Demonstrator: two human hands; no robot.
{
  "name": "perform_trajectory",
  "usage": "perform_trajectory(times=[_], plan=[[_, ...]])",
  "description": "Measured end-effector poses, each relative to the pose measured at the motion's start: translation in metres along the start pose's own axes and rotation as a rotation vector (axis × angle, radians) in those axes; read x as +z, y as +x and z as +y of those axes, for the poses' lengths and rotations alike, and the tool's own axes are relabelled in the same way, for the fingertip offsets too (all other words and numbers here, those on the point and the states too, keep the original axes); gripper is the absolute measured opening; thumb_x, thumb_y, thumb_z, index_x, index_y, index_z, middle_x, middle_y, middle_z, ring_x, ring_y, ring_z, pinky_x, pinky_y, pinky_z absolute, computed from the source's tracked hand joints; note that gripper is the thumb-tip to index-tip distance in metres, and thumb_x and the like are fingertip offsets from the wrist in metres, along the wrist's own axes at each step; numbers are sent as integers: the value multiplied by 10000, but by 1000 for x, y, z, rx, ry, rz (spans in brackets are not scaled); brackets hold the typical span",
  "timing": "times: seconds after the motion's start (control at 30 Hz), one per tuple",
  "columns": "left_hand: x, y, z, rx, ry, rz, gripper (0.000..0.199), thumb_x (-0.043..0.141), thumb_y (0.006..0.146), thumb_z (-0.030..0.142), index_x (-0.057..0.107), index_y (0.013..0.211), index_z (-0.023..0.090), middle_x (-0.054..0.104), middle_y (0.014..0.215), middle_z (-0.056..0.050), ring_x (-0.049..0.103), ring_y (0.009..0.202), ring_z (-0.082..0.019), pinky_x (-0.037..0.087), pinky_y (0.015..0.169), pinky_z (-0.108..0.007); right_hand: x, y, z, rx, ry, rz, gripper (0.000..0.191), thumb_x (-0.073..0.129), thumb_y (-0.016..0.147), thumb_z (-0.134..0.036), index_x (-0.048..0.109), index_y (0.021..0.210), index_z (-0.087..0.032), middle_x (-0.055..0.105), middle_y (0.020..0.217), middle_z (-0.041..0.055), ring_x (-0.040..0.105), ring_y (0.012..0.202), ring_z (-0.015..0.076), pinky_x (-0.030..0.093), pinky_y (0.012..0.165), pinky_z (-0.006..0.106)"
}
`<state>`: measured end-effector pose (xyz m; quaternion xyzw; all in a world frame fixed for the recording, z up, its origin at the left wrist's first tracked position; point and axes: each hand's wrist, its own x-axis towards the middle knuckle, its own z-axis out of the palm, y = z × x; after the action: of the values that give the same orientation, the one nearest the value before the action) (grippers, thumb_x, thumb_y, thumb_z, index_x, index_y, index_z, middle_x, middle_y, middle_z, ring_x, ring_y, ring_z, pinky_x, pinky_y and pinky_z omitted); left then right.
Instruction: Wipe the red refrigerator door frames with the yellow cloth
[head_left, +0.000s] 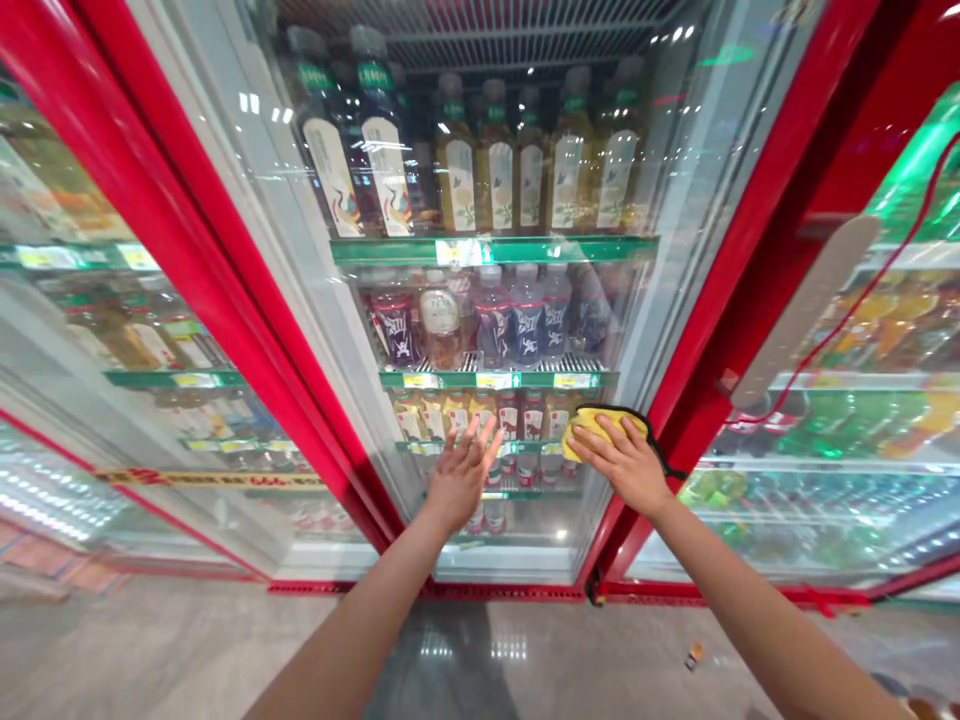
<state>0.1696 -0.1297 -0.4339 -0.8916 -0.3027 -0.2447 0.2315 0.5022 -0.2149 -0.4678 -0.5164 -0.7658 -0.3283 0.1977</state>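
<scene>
And here we are at a red-framed drinks cooler — two bare hands up at the glass door (540,545), arms reaching out from below. The right hand (628,472) is laid over a yellow cloth (589,418) with a black edge, low on the door by its right frame; the fingers are fanned across the top, none of them pinching it, probably so the cloth lies flat under the palm. Over to the left hand (459,480): bare, nothing in it, fingers spread wide and pointing up in front of the small bottles (531,412) on a lower shelf. It may be there to steady the body, though whether that palm meets the glass I can't tell. Behind the pane, tall bottles (386,175) line the top shelf and dark-labelled bottles (526,325) the next, labels facing out, presumably for shoppers to read, with price tags (461,252) along the green shelf edges. Now, what's lost to us: the cloth's underside is covered, the hands block part of the lower rows, and reflections smear the upper glass — most of the print is too blurred to read. A red cord (862,310) runs past the pale door handle (810,300) and off at the right edge, and there's a small brownish object (694,655) on the floor, too tiny to name.
</scene>
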Motion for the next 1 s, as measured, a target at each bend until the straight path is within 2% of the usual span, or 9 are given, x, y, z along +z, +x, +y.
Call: perform_trajectory(times=[0.1, 0.23, 0.3, 0.43, 0.5, 0.57, 0.7, 0.9, 1.0], plan=[[2, 3, 8, -28, 9, 6, 806, 485, 873, 64, 212, 1616, 215, 301, 1659, -102, 226, 1562, -257, 161, 1285, -501, 14, -23, -2, 37, -21, 41, 629, 456, 967, -111, 431, 1527, -397, 554, 1515, -60, 381, 1488, 236, 209, 1266, 515], [4, 4, 10, 27, 11, 36, 834, 477, 887, 61, 131, 1627, 230, 319, 1650, -85, 211, 1564, -240, 111, 1296, -491, 28, -51, -1, -179, 44, -65, 615, 461, 946, -90, 492, 1484, -387, 581, 1491, -74, 494, 1404, 169, 312, 1245, 415], [4, 7, 9, 59, 8, 50, 844, 472, 892, 64, 104, 1628, 246, 339, 1642, -71, 206, 1564, -224, 76, 1303, -473, 23, -48, 10, -187, 57, -68, 626, 455, 950, -77, 473, 1499, -375, 550, 1520, -80, 447, 1443, 155, 298, 1260, 396], [8, 16, 12, 67, 4, 61, 855, 477, 893, 77, 85, 1628, 267, 310, 1655, -62, 165, 1571, -222, 58, 1306, -464, 14, -29, 28, 218, 42, 157, 791, 423, 915, -2, 288, 1592, -388, 337, 1658, -72, 148, 1581, 228, 237, 1287, 514], [13, 19, 16, 61, 2, 73, 877, 489, 881, 74, 70, 1629, 255, 280, 1665, -71, 124, 1576, -220, 47, 1306, -459, 23, -32, 17, 375, 25, 256, 895, 404, 874, 34, 141, 1625, -376, 152, 1716, -46, 0, 1591, 272, 263, 1267, 580], [16, 20, 19, 58, -3, 90, 896, 503, 865, 69, 68, 1630, 236, 255, 1671, -77, 73, 1580, -213, 33, 1306, -448, 39, -47, -4, 420, 16, 271, 969, 388, 827, 68, 46, 1633, -349, 33, 1728, -27, -95, 1580, 286, 317, 1241, 593], [18, 19, 21, 111, -24, 85, 890, 502, 860, 70, 91, 1630, 243, 246, 1672, -46, 38, 1582, -192, 9, 1306, -439, 55, -75, -30, 436, 101, 198, 1015, 365, 764, 113, 77, 1635, -322, 115, 1720, -19, -103, 1577, 254, 393, 1210, 534], [22, 20, 19, 85, -19, 22, 915, 519, 852, 73, 66, 1627, 248, 198, 1682, -36, 9, 1581, -205, -9, 1305, -451, 35, -40, 14, 508, 168, 298, 931, 405, 870, 31, 47, 1631, -366, -2, 1731, 12, 3, 1588, 293, 249, 1240, 636], [25, 19, 18, 81, -22, 15, 921, 515, 846, 54, 66, 1627, 248, 182, 1685, -31, -4, 1581, -209, 4, 1305, -447, 48, -43, 2, 576, 169, 303, 957, 416, 852, 36, 35, 1631, -367, -31, 1731, 28, -2, 1588, 312, 270, 1220, 657]])
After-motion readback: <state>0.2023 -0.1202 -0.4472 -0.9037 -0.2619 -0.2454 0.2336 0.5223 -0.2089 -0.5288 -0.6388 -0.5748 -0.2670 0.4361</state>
